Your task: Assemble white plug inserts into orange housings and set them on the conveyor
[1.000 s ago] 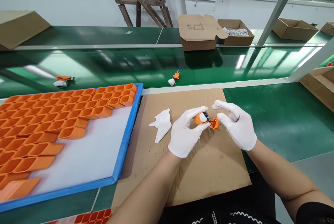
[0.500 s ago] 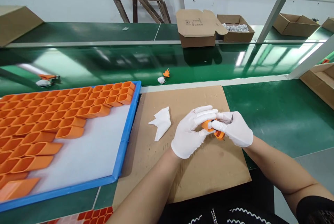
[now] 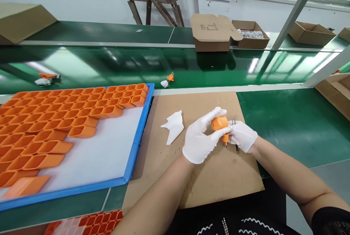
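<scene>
My left hand (image 3: 199, 138), in a white glove, grips a boxy orange plug housing (image 3: 220, 122) between thumb and fingers above the cardboard sheet (image 3: 218, 184). Just below the housing, an orange plug piece with metal pins (image 3: 225, 138) shows between the two hands; which hand bears it I cannot tell. My gloved right hand (image 3: 243, 135) is closed around thin dark tweezers (image 3: 237, 148), whose prongs stick out above the fingers. To the left of my hands lies a torn white paper (image 3: 175, 126).
At left, a blue-rimmed tray (image 3: 136, 143) carries rows of hollow orange housings (image 3: 57, 114). On the green belt (image 3: 123, 70) lie an orange plug piece (image 3: 171, 77) and a white lump (image 3: 164, 84). Cardboard boxes (image 3: 213, 32) stand on the shelf behind; another box (image 3: 337, 91) is at right.
The orange housing has been turned upward in my left hand, with its side now visible. My right hand has shifted slightly left and down, and the pins of the plug piece now show.
</scene>
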Available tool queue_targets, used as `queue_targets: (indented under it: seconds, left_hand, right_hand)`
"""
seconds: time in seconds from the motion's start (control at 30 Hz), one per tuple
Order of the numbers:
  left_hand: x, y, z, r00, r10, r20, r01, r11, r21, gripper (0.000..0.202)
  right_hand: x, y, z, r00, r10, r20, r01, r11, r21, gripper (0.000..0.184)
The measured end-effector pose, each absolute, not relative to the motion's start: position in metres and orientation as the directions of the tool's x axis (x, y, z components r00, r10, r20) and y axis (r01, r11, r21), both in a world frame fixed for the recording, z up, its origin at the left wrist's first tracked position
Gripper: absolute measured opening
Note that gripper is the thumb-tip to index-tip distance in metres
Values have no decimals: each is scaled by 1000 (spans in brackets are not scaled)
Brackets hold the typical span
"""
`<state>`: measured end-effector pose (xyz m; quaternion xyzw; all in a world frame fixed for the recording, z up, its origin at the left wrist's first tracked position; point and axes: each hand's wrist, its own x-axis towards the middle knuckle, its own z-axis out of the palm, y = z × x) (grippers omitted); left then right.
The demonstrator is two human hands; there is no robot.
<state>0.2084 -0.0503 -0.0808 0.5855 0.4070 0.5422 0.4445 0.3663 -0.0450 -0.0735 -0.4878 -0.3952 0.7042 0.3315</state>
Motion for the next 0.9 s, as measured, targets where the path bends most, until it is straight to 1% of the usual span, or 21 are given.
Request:
queue_targets:
  seconds: [0.13,0.23,0.3,0.37,0.43,0.47,0.53,0.57,0.63,0.67,0.7,0.77,0.8,0.83,0.87,0.9]
  left_hand:
    - [213,-53,-82,76,927,366,-34,-365,930,48]
    - [211,-53,-79,79,900,428,91,-434,896,44]
    - [209,-51,-77,92,866,491,202,-499,843,42]
    - [208,-47,-79,112,805,582,278,-588,760,42]
    - [207,-44,-84,109,748,654,314,-650,692,41]
    - [207,-42,-86,107,732,673,323,-665,673,41]
    - [206,-42,-87,100,722,684,339,-671,659,41]
    - [205,-42,-86,106,727,679,345,-667,660,42]
    - [203,-44,-80,157,765,625,317,-638,702,47]
    - [201,-45,-76,196,799,568,272,-601,752,49]
    - [200,-46,-72,235,839,490,205,-536,819,50]
    - [200,-45,-66,277,915,294,19,-311,950,48]
    - [200,-43,-65,255,950,183,-68,-171,983,45]
    - [201,-41,-66,205,976,72,-139,-44,989,45]
    - [201,-38,-67,142,989,-28,-195,55,979,47]
    - [201,-36,-69,77,992,-104,-237,119,964,49]
  right_hand:
    - [362,-47,-84,-374,799,-471,-109,-542,-833,32]
    - [364,-47,-82,-378,797,-471,-124,-547,-828,29]
    - [367,-47,-78,-346,820,-456,-144,-527,-838,32]
    - [368,-48,-73,-239,880,-410,-160,-453,-877,37]
    - [368,-50,-67,-84,951,-298,-111,-306,-946,43]
    - [368,-51,-64,-41,974,-222,-68,-224,-972,47]
    - [367,-52,-60,-50,993,-111,-6,-111,-994,54]
    - [366,-53,-58,-98,989,-110,-9,-112,-994,57]
    - [367,-52,-57,-184,965,-188,-51,-200,-978,56]
    - [368,-52,-56,-225,945,-238,-75,-260,-963,56]
    - [369,-52,-56,-276,921,-276,-94,-312,-945,55]
    - [371,-51,-56,-385,875,-294,-120,-364,-924,56]
    - [372,-51,-56,-432,854,-288,-124,-373,-920,55]
    - [373,-51,-56,-471,836,-281,-123,-378,-918,55]
    - [373,-51,-56,-498,822,-277,-124,-384,-915,55]
    - [374,-51,-56,-515,813,-273,-131,-390,-912,55]
